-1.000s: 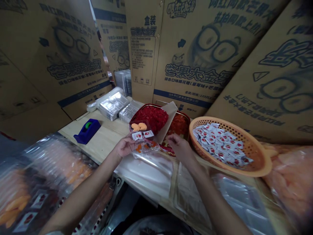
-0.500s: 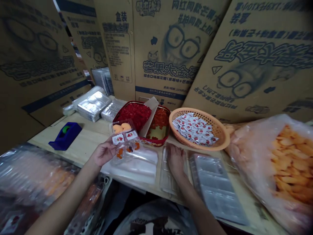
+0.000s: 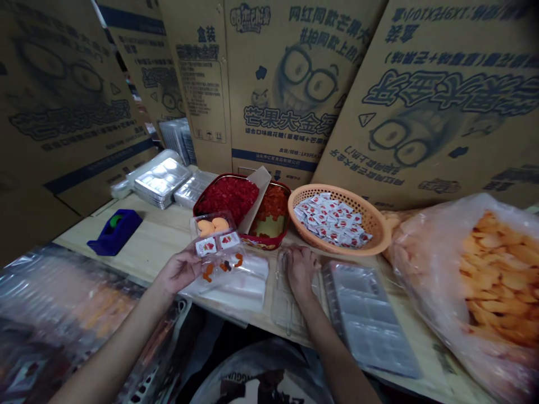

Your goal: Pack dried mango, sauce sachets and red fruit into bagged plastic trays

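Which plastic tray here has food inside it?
The clear tray in the left hand: it holds orange pieces and small red-and-white packets. The other clear tray, under the right hand, looks empty.

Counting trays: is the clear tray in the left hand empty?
Not empty: the clear tray in the left hand holds two orange pieces, two sachets and small orange bits.

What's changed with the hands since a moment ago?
The right hand has come down from mid-air and now rests on a clear plastic tray on the table. The left hand still holds the packed clear tray. The basket of sachets and the tape dispenser stayed where they were.
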A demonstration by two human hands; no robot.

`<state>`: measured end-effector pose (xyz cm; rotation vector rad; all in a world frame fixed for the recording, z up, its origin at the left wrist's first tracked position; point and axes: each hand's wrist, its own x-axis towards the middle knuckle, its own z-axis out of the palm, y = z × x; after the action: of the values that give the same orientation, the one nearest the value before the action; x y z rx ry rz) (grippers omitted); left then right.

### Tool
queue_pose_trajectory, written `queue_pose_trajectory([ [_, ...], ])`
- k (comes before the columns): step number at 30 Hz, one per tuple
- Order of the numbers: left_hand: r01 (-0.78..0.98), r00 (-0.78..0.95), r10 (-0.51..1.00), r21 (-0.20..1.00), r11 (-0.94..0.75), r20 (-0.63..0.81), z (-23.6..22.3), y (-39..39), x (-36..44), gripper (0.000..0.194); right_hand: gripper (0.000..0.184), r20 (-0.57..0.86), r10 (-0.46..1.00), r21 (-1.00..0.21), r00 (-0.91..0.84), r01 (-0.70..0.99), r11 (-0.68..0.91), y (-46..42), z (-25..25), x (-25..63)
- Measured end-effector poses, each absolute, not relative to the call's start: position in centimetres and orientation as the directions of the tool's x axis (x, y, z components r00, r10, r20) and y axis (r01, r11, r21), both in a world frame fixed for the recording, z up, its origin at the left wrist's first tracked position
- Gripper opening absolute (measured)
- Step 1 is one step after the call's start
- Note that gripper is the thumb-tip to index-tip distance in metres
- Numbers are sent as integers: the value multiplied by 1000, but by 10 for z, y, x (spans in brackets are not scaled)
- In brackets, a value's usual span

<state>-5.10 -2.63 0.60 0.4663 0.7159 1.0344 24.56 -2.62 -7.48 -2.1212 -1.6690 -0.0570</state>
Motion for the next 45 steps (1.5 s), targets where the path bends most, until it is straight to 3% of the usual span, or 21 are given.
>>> queue_pose_trajectory([
  [5,-609,319,890,649,456,-326,0,-28,-46,75,38,349,907,-355,236,929,-105,-29,-63,248],
  [8,-594,349,880,651,474,-322,-4,-29,-43,69,38,326,933,-501,150,865,36,-35,-39,254],
  [12,-579,397,862,644,501,-314,-8,-32,-36,61,38,238,971,-752,-25,628,200,-38,16,254],
  [14,-587,429,851,623,517,-303,-9,-34,-30,61,38,223,968,-788,-112,564,247,-33,44,243],
  [17,-600,487,826,579,552,-283,-9,-38,-19,58,38,243,950,-673,-197,671,312,-20,74,211],
  [21,-627,545,795,499,598,-267,-8,-45,0,33,35,249,928,-346,-276,870,351,0,80,162],
  [24,-637,547,798,494,592,-252,-9,-51,12,38,34,277,917,-203,-288,915,349,12,64,141],
  [27,-626,510,820,542,560,-258,-10,-57,20,39,30,308,902,-159,-304,918,363,19,46,133],
  [32,-581,512,811,580,571,-285,-10,-62,26,63,30,308,900,-145,-310,919,367,24,32,138],
  [34,-585,499,811,571,575,-305,-9,-61,26,66,28,314,899,-184,-304,910,372,22,34,147],
  [36,-589,491,813,568,575,-313,-6,-60,24,65,25,340,917,-321,-208,891,322,16,35,162],
  [38,-581,494,810,573,577,-314,-2,-59,21,62,33,322,947,-611,10,766,200,5,33,180],
  [40,-562,507,805,590,580,-308,4,-58,21,58,37,85,987,-923,139,384,25,-9,27,197],
  [41,-548,514,805,610,573,-295,7,-58,23,56,36,-88,993,-987,77,131,-97,-17,23,205],
  [43,-492,536,806,682,540,-251,12,-56,28,52,30,-325,927,-892,-187,-265,-366,-33,13,216],
  [45,-378,528,824,811,447,-208,14,-51,33,43,25,-397,861,-732,-318,-456,-506,-46,6,225],
])
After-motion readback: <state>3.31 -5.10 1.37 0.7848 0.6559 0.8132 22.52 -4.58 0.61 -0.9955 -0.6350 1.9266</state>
